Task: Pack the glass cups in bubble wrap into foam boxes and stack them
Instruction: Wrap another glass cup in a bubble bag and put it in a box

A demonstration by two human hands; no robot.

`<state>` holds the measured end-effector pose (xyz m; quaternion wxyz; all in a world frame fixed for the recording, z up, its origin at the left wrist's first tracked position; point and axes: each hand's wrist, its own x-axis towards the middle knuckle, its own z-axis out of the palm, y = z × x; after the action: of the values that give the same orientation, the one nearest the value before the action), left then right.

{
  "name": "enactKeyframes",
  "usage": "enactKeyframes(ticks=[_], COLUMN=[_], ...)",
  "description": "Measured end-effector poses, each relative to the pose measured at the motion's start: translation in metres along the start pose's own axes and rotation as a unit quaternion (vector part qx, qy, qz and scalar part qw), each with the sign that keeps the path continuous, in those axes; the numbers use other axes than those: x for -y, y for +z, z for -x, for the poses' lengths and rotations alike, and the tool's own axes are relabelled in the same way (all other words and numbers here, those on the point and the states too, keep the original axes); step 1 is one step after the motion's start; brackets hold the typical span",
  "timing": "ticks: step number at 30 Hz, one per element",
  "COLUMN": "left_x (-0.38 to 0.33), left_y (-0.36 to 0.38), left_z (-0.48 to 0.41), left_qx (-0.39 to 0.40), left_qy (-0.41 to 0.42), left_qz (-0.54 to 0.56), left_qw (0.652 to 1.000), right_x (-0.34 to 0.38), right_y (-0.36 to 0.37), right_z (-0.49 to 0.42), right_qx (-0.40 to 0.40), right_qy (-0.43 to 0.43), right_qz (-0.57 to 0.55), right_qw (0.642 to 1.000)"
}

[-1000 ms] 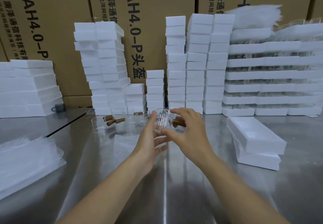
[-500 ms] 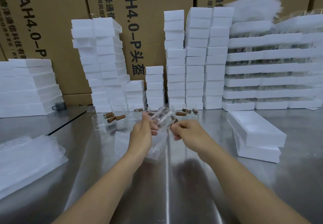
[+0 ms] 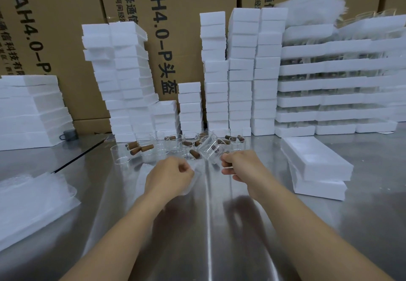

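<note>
glass cup (image 3: pixel 211 151) tilted, pinched at right hand (image 3: pixel 239 166) fingertips, just ahead of both grips | left hand (image 3: pixel 169 176) curled on wrap bag (image 3: pixel 196 169) edge, faintly seen | step judged: bagging | next: spread bag mouth, slide cup in

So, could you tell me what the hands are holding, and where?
Right hand pinches the tilted glass cup at its near end; left hand grips the bubble wrap.

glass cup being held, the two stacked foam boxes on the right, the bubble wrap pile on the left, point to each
glass cup (image 3: pixel 212 151): head view, on its clear side wall
stacked foam boxes (image 3: pixel 316 160): head view, top face of the upper box
bubble wrap pile (image 3: pixel 33 204): head view, top sheet
</note>
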<state>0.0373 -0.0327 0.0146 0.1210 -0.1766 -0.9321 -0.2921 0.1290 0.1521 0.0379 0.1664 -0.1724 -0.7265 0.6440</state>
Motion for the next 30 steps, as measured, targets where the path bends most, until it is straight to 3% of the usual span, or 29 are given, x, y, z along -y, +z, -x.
enactKeyframes(ticks=[5, 10, 15, 22, 30], left_x=[0.0, 0.001, -0.003, -0.021, -0.01], left_y=[-0.004, -0.004, -0.006, 0.001, 0.006], left_z=[0.001, 0.001, 0.0, 0.012, 0.004], left_qx=[0.012, -0.099, -0.142, -0.152, -0.145], left_qy=[-0.018, -0.002, 0.091, 0.21, 0.136], left_qz=[-0.01, 0.009, 0.077, 0.038, 0.085], left_qw=[1.0, 0.995, 0.983, 0.965, 0.976], right_x=[-0.001, -0.001, -0.002, -0.002, 0.002], right_y=[-0.003, -0.002, 0.005, 0.01, 0.001], right_z=[-0.001, 0.0, 0.003, 0.01, 0.003], right_qx=[-0.025, -0.013, 0.021, 0.047, -0.086], right_qy=[-0.006, 0.007, -0.003, -0.001, 0.0], right_qz=[-0.002, 0.018, 0.069, 0.083, 0.008], right_qw=[1.0, 1.0, 0.997, 0.995, 0.996])
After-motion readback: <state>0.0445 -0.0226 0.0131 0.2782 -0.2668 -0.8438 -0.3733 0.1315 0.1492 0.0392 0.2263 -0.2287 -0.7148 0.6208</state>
